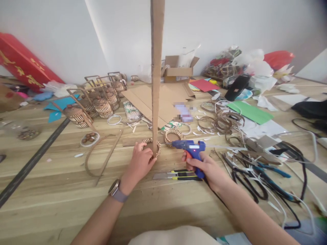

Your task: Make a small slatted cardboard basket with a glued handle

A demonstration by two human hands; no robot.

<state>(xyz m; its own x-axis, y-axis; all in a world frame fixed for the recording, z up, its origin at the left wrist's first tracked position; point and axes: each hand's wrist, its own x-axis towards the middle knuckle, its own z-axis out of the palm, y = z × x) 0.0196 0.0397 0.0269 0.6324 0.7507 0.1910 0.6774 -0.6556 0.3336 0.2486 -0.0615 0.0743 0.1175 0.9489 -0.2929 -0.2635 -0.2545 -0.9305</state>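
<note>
My left hand (pixel 140 164) is closed around a small ring of cardboard slats (pixel 152 147) on the wooden floor, pinching the foot of a long cardboard strip (pixel 156 78) that stands upright and runs out of the top of the view. My right hand (pixel 204 166) grips a blue hot glue gun (pixel 190 147) with its nozzle pointing left toward the strip's base. A second slatted ring (pixel 173 135) lies just behind the gun. I wear a watch on my left wrist.
Several finished cardboard lantern baskets (pixel 99 102) stand at the back left. Flat cardboard sheets (pixel 163 98) and an open box (pixel 178 69) lie behind. Utility knives (pixel 176 175) lie between my hands. Scissors, pliers (pixel 265 177), cables and cardboard rings (pixel 224 120) crowd the right.
</note>
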